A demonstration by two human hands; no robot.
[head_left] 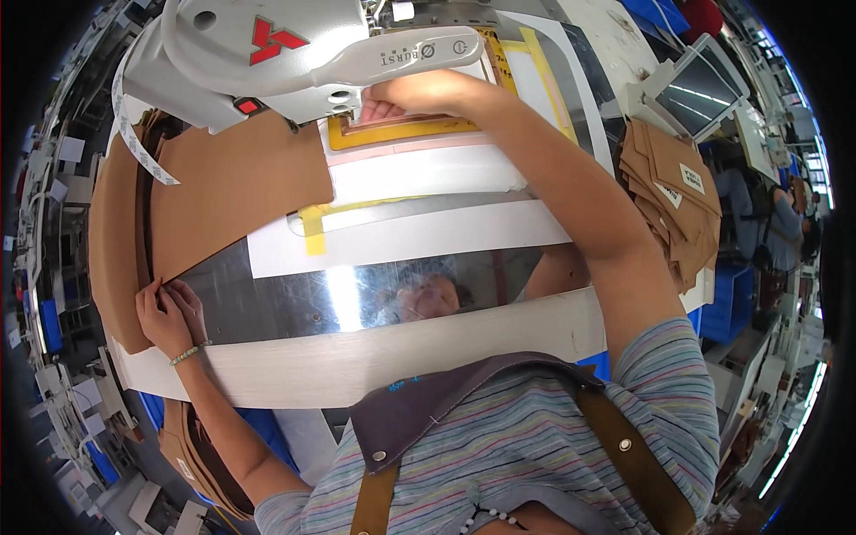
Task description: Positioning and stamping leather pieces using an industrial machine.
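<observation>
My left hand (pixel 167 314) is closed at the lower corner of a brown sheet panel (pixel 245 183), its thumb and fingers pinching the edge. The panel stretches from there up under the head of a white sewing machine (pixel 259 53). Beside it on the left lies another long brown piece (pixel 116 241), close to the same fingers. My right hand (pixel 406 96) reaches in beneath the machine's grey arm, fingers stretched out over a template with a yellow-taped frame (pixel 401 131). The machine partly covers that hand, and nothing shows in it.
White sheets and strips (pixel 419 232) with yellow tape lie on a shiny metal plate (pixel 294 303). A stack of brown panels with white labels (pixel 673 192) sits at the right, below a tilted screen (pixel 695 86). More brown pieces (pixel 201 455) hang at lower left.
</observation>
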